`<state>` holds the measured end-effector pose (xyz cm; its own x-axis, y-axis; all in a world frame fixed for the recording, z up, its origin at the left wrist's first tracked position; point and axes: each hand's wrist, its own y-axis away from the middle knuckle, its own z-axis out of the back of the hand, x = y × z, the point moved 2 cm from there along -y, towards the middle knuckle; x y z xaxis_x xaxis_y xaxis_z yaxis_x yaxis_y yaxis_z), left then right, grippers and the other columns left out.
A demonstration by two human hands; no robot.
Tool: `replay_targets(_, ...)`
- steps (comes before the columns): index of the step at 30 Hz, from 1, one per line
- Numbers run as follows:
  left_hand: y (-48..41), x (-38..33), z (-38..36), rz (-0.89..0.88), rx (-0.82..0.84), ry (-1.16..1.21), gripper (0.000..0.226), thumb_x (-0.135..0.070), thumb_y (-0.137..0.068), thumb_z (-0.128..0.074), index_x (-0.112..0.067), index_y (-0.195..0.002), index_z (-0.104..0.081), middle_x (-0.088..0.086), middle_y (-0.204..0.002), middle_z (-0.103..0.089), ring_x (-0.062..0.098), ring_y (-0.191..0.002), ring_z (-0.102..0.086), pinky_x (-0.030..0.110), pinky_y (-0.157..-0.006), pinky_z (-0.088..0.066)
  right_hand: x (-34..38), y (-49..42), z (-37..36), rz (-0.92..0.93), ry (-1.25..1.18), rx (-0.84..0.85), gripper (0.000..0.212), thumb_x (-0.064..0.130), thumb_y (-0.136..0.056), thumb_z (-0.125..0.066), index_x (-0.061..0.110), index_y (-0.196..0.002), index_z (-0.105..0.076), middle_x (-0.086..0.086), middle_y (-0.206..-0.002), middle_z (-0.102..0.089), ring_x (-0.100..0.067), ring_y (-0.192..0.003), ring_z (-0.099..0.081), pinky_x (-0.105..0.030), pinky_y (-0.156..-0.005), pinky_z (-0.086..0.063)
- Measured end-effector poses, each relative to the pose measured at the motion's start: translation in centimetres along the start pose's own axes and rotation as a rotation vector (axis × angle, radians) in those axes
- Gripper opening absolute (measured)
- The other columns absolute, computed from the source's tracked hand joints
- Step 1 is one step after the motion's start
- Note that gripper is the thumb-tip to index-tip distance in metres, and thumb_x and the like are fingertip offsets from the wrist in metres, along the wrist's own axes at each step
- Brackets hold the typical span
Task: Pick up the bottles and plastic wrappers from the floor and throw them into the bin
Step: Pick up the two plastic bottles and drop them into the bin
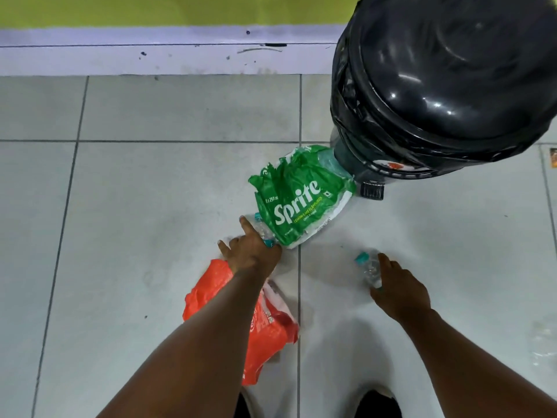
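Two clear bottles (pixel 261 229) (pixel 369 268), two plastic wrappers (pixel 301 197) (pixel 256 321), one black bin (pixel 446 79)
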<state>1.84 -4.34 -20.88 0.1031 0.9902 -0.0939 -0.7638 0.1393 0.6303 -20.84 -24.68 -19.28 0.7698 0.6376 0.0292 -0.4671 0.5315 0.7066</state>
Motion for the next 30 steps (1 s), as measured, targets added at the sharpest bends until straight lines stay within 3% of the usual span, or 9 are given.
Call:
replay_targets(5,2.7,-0.1,2.8,0.017,-0.052,0.042,0.102,-0.055,-0.078,-0.064,-0.013,-0.153,-0.010,0.014,-0.108,-0.072,0.038,-0.110,-0.062,0.052,-0.119,-0.022,0.2,3.2,2.6,-0.049,-0.066,-0.008,0.073,0.033,-0.086,-0.061,0.020,-0.149,-0.028,-0.006,-0.126,-0.054,-0.028,-0.109,-0.057,-0.038,-0.083,-0.051)
replay_targets(8,6.2,0.2,6.2,0.061,-0.035,0.026,0.090,-0.054,-0.080,-0.061,-0.008,-0.147,-0.024,0.015,-0.114,-0.069,0.038,-0.111,-0.059,0.050,-0.106,-0.039,0.9,6.7,5.5,-0.049,-0.104,-0.004,0.072,0.035,-0.086,-0.062,0.019,-0.148,-0.029,-0.005,-0.125,-0.055,-0.028,-0.110,-0.057,-0.038,-0.083,-0.051)
replay_targets(12,12.6,0.9,13.6,0.075,-0.068,0.047,0.068,-0.053,-0.082,-0.059,-0.012,-0.132,-0.040,0.012,-0.116,-0.066,0.035,-0.108,-0.058,0.045,-0.091,-0.044,2.4,13.0,13.0,-0.045,-0.180,-0.061,0.072,0.039,-0.086,-0.063,0.020,-0.147,-0.030,-0.004,-0.127,-0.054,-0.027,-0.113,-0.056,-0.038,-0.087,-0.050)
replay_targets(14,15.5,0.9,17.7,0.027,-0.108,0.046,0.060,-0.054,-0.083,-0.057,-0.016,-0.128,-0.044,0.009,-0.118,-0.065,0.033,-0.108,-0.057,0.044,-0.088,-0.043,3.4,16.3,17.3,-0.030,-0.233,-0.118,0.067,0.038,-0.084,-0.065,0.021,-0.143,-0.036,-0.004,-0.123,-0.055,-0.027,-0.110,-0.057,-0.039,-0.087,-0.051)
replay_targets(17,19.0,0.7,24.0,-0.069,-0.152,0.091,0.063,-0.055,-0.087,-0.052,-0.024,-0.141,-0.043,0.002,-0.131,-0.061,0.031,-0.116,-0.052,0.044,-0.092,-0.039,4.5,20.5,24.0,-0.020,-0.309,-0.213,0.058,0.037,-0.083,-0.068,0.021,-0.133,-0.044,-0.002,-0.114,-0.058,-0.026,-0.102,-0.060,-0.041,-0.084,-0.053)
replay_targets(20,21.7,0.0,30.8,-0.188,-0.243,0.179,0.060,-0.056,-0.085,-0.056,-0.033,-0.140,-0.046,-0.002,-0.124,-0.066,0.031,-0.112,-0.052,0.043,-0.089,-0.037,5.3,24.0,30.3,-0.003,-0.379,-0.338,0.060,0.040,-0.083,-0.071,0.024,-0.134,-0.044,-0.001,-0.117,-0.060,-0.023,-0.102,-0.061,-0.041,-0.086,-0.053)
replay_targets(23,23.3,-0.9,37.0,-0.265,-0.298,0.238,0.055,-0.049,-0.083,-0.065,-0.034,-0.134,-0.051,0.000,-0.113,-0.070,0.033,-0.105,-0.054,0.042,-0.086,-0.039,6.1,26.6,35.4,-0.004,-0.420,-0.411,0.063,0.041,-0.083,-0.070,0.026,-0.137,-0.042,0.001,-0.123,-0.060,-0.022,-0.106,-0.061,-0.041,-0.090,-0.052)
replay_targets(30,25.0,-2.3,47.0,-0.412,-0.328,0.268,0.062,-0.038,-0.079,-0.071,-0.029,-0.135,-0.048,0.001,-0.125,-0.062,0.031,-0.110,-0.055,0.045,-0.087,-0.047,7.1,31.0,42.3,-0.018,-0.496,-0.541,0.071,0.044,-0.084,-0.071,0.025,-0.143,-0.037,0.001,-0.130,-0.059,-0.021,-0.110,-0.062,-0.037,-0.091,-0.053)
